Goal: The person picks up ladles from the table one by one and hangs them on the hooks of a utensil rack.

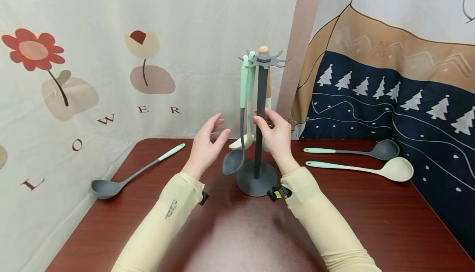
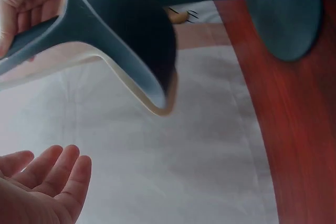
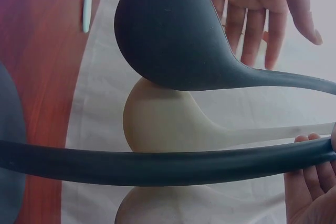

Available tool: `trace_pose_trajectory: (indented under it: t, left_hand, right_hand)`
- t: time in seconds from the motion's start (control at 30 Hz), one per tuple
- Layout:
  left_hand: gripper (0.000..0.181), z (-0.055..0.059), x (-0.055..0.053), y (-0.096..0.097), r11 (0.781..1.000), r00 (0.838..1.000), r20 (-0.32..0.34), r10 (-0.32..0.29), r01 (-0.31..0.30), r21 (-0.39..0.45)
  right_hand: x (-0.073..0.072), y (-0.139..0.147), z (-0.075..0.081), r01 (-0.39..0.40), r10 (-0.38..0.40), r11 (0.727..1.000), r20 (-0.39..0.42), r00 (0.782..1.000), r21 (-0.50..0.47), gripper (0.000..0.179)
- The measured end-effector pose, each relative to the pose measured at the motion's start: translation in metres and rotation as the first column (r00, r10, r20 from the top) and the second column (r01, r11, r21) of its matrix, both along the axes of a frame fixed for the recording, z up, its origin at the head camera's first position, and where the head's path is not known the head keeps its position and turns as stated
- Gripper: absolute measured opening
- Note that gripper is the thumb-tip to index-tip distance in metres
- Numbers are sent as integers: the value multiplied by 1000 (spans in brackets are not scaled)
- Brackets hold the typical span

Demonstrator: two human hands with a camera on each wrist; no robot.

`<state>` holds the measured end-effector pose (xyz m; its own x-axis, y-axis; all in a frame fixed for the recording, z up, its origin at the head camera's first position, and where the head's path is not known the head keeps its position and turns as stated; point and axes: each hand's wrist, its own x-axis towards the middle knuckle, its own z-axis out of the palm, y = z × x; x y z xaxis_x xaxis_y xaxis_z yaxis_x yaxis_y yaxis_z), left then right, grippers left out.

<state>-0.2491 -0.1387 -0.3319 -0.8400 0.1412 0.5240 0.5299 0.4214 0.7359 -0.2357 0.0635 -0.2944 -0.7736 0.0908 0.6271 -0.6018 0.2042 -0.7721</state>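
Observation:
My right hand (image 1: 274, 134) holds the dark pole (image 1: 261, 115) of a utensil stand, its thumb and fingers around the middle. The stand's round base (image 1: 257, 181) rests on the table; hooks (image 1: 276, 61) fan out at the top. On the left hooks hang a grey ladle (image 1: 233, 161) with a mint handle and a white ladle (image 1: 243, 142) behind it. A utensil with a wooden handle (image 1: 268, 82) hangs behind the pole, its pale head (image 3: 157, 208) partly hidden. My left hand (image 1: 208, 144) is left of the grey ladle, fingers loosely extended, holding nothing.
A grey ladle with a mint handle (image 1: 168, 152) lies at the table's left. At the right lie another grey utensil (image 1: 384, 150) and a white ladle (image 1: 397, 170). A printed curtain (image 1: 208, 24) stands behind the dark red table (image 1: 237, 239).

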Motion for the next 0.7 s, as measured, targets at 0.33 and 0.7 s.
trace_pose_trajectory:
  t: [0.33, 0.7]
  left_hand:
    - [68, -16, -5, -16, 989, 998, 18, 65, -62, -137]
    - [76, -30, -11, -35, 951, 990, 60, 125, -102, -293]
  right_hand:
    - [0, 0, 0, -1, 1, 1000, 6, 1000, 0, 21]
    - [-8, 1, -7, 6, -6, 1000, 7, 1000, 0, 22]
